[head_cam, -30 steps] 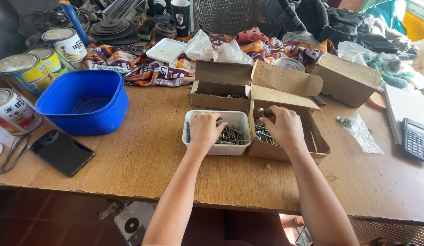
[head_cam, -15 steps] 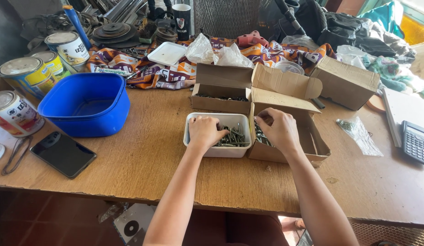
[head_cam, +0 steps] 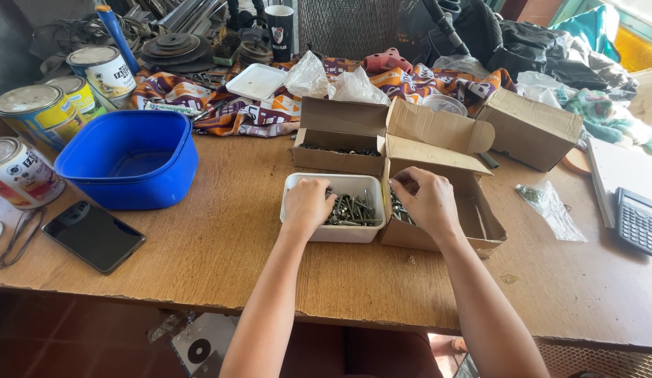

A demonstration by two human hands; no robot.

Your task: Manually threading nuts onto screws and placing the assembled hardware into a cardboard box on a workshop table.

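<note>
1. Fingers point(head_cam: 403, 183) of the right hand point(head_cam: 427, 203): curled downward into the open cardboard box point(head_cam: 480, 227), their tips among the dark screws point(head_cam: 397, 210) at the box's left end. Whether they pinch a screw cannot be told.
2. Left hand point(head_cam: 308, 204): knuckles up, fingers bent into the left part of the white tray point(head_cam: 336, 232); its grasp is hidden by the hand itself.
3. Screws in the tray point(head_cam: 354, 210): a loose heap of metal pieces, just right of the left hand.
4. Tray and box: side by side, touching, near the front edge of the wooden table point(head_cam: 221, 245).
5. Second cardboard box point(head_cam: 340, 157): behind the tray, flap raised, screws inside.
6. Blue plastic tub point(head_cam: 130, 157): well to the left.
7. Black phone point(head_cam: 93, 236): lies flat in front of the tub.
8. Paint cans point(head_cam: 32, 112): along the left edge.
9. Calculator point(head_cam: 640, 220): at the far right.
</note>
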